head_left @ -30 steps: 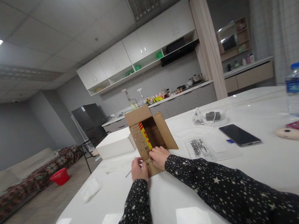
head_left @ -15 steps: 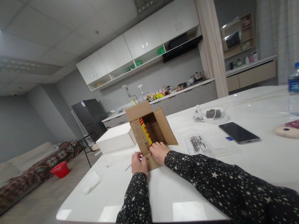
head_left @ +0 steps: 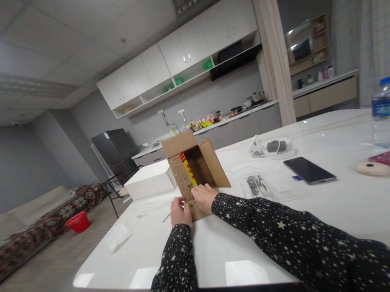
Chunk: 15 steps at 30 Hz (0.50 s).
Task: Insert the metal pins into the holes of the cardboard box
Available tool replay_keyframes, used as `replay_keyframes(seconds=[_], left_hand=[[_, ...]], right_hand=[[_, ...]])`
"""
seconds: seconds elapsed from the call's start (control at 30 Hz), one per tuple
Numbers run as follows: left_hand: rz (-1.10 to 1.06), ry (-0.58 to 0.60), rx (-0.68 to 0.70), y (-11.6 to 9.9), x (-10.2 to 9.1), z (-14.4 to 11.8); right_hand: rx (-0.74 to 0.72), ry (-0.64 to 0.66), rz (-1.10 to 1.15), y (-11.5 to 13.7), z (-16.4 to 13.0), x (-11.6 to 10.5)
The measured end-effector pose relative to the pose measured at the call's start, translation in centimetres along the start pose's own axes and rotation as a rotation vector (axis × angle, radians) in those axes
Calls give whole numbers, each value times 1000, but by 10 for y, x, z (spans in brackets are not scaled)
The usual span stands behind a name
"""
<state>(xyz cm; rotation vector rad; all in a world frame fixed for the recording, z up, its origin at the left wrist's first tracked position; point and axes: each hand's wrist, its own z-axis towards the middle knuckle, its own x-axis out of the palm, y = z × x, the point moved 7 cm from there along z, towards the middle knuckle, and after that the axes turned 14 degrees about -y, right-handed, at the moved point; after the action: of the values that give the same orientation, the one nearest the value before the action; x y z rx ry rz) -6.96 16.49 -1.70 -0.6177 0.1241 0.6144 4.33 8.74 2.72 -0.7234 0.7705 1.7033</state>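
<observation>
R hand (head_left: 203, 197) fingers are now sliding left onto the near flap of the cardboard box (head_left: 195, 173), curled over it; L hand (head_left: 180, 212) fingers are still pinching its corner. Box is sitting mid-bench (head_left: 339, 212), flaps open.

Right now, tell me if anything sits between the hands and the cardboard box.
Nothing visible does. The left hand and right hand already rest on the open cardboard box, at its near bottom flap, on the white table.
</observation>
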Motion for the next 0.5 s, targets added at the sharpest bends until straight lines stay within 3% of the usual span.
replay_keyframes(seconds=[0.5], left_hand=[[13, 20, -10, -2, -1, 1]], right_hand=[[-16, 188, 117, 11, 8, -17]])
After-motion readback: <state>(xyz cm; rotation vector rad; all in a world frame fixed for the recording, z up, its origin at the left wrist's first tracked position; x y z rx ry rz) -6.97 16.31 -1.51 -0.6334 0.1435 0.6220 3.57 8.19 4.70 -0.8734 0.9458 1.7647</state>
